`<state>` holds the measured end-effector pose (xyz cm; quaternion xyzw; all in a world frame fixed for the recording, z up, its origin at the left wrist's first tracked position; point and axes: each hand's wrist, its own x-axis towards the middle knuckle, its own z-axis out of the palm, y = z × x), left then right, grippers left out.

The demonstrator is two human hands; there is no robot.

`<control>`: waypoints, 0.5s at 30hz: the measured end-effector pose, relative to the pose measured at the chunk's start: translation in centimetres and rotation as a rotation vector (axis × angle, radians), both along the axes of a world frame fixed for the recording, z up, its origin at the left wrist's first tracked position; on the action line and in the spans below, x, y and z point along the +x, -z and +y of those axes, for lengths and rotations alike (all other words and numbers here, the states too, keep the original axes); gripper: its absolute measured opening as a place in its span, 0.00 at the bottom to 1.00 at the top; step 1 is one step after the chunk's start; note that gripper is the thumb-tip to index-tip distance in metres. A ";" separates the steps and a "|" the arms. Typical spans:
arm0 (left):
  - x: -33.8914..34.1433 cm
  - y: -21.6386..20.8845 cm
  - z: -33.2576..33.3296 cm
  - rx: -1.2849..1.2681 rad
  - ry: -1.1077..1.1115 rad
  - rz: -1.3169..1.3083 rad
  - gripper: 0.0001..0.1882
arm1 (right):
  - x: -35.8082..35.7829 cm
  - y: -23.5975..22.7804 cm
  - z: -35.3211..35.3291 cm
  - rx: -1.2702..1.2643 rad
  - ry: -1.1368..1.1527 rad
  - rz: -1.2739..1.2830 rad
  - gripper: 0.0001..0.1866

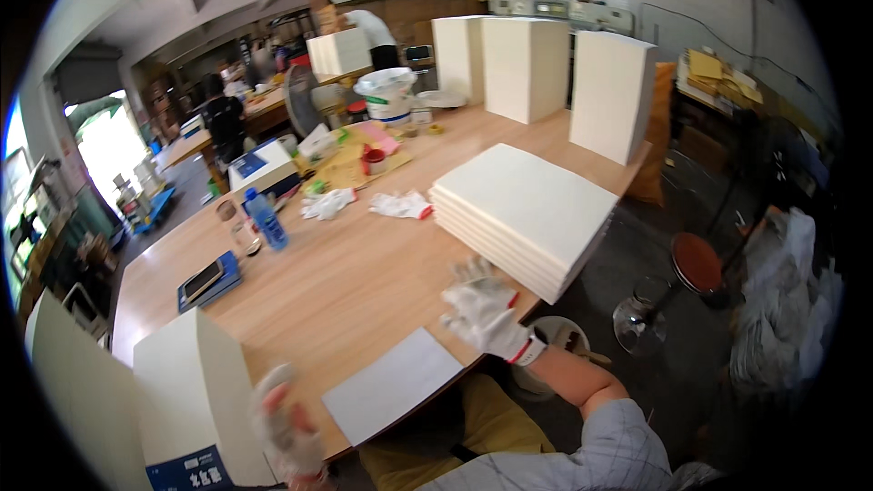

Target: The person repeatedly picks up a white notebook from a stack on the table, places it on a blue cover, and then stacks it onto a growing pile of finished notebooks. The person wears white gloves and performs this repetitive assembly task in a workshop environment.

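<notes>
My right hand (480,307), in a white work glove with a red cuff, hovers with spread fingers over the table's front edge, just short of a flat stack of cream sheets (527,209). It holds nothing. My left hand (286,427), also gloved and blurred, is raised near the front edge beside a tall upright block of cream paper (195,391) at the lower left. A single white sheet (393,384) lies flat between my hands, overhanging the edge.
The wooden table (346,273) also carries a pair of loose gloves (400,205), a blue water bottle (266,218), a phone on a blue pad (207,280), a white bucket (388,94) and tall upright paper blocks (611,95). A red stool (696,262) stands right. People work behind.
</notes>
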<state>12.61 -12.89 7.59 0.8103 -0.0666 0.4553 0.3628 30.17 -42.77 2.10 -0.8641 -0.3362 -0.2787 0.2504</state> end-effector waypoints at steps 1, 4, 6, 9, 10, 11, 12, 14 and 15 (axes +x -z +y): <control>3.5 -1.0 -3.6 -0.132 0.224 0.026 0.15 | -0.9 -1.9 -2.4 -0.094 0.188 -0.045 0.21; 13.0 -0.1 -11.9 -0.533 0.735 0.545 0.14 | -1.9 -2.0 -6.8 -0.096 0.478 0.349 0.20; 18.0 -0.2 -18.5 -1.133 1.216 0.850 0.24 | -1.5 -1.1 -8.6 -0.151 0.547 0.434 0.20; 23.5 1.9 -24.9 -1.594 1.337 1.243 0.27 | -0.6 3.4 -9.9 -0.319 0.554 0.149 0.26; 24.5 2.6 -26.7 -1.660 1.356 1.295 0.27 | -0.4 5.0 -10.3 -0.319 0.551 0.144 0.28; 25.3 3.3 -28.1 -1.727 1.372 1.344 0.28 | -0.2 6.3 -10.3 -0.231 0.539 0.256 0.29; 25.8 4.2 -28.7 -1.715 1.439 1.378 0.29 | 0.2 6.1 -10.3 -0.161 0.502 0.316 0.31; 26.9 5.3 -29.1 -1.817 1.523 1.398 0.29 | -0.1 4.1 -10.3 -0.046 0.426 0.395 0.33; 27.4 5.8 -29.3 -1.874 1.562 1.406 0.29 | -0.4 3.2 -10.4 -0.003 0.380 0.416 0.34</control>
